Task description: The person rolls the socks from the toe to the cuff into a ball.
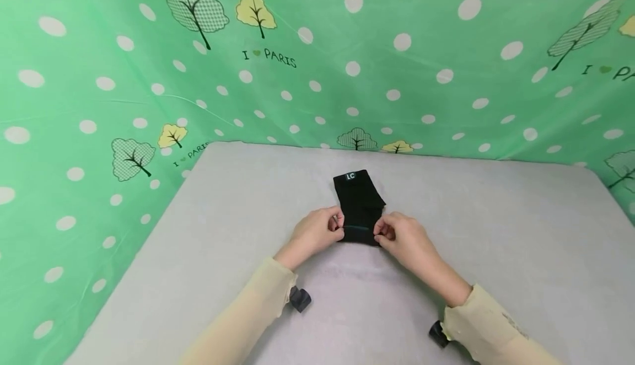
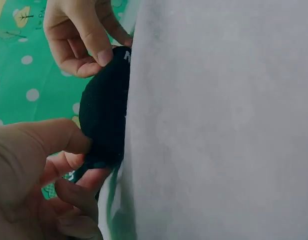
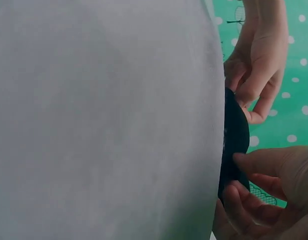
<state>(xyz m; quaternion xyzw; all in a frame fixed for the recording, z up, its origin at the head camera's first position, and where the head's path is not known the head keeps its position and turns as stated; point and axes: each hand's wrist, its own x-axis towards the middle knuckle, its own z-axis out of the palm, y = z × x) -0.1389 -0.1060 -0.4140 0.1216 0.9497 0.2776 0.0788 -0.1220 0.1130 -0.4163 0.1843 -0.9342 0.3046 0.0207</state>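
A black sock (image 1: 354, 199) lies on the grey table, its far end bearing a small "LC" label and its heel corner poking out to the right. The near end is folded over, with a thin teal line across it. My left hand (image 1: 319, 228) pinches the left edge of this near end between thumb and fingers. At the right edge, my right hand (image 1: 401, 235) pinches the fabric the same way. In the left wrist view the near part of the sock (image 2: 106, 107) bulges a little between both hands. The right wrist view shows the sock (image 3: 236, 132) gripped at both sides.
The grey table (image 1: 248, 199) spreads out around the hands. Behind it and on the left hangs a green curtain (image 1: 322, 67) with white dots and printed trees. A dark wrist camera (image 1: 300, 299) sits at the left sleeve, another dark wrist camera (image 1: 439, 334) at the right sleeve.
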